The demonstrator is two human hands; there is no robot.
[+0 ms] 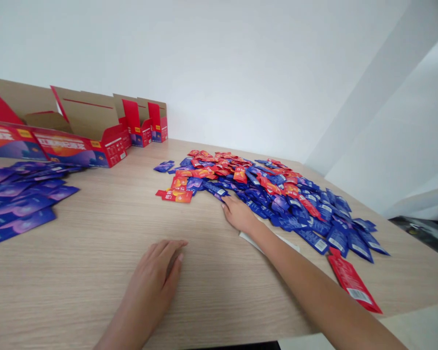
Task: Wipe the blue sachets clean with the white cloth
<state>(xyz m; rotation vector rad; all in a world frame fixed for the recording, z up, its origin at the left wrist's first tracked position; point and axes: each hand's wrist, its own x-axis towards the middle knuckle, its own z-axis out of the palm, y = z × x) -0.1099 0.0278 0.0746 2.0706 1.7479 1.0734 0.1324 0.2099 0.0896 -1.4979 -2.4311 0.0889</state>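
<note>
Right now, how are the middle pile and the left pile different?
The middle pile mixes red and blue packets; the left pile is only blue. The middle pile is messy; the left pile lies in tidier rows. Both lie on the wooden table.

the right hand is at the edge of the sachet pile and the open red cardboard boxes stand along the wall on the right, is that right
Not quite: the open red cardboard boxes stand along the wall on the left of the head view, not the right. The right hand is at the edge of the sachet pile, as you said.
</note>
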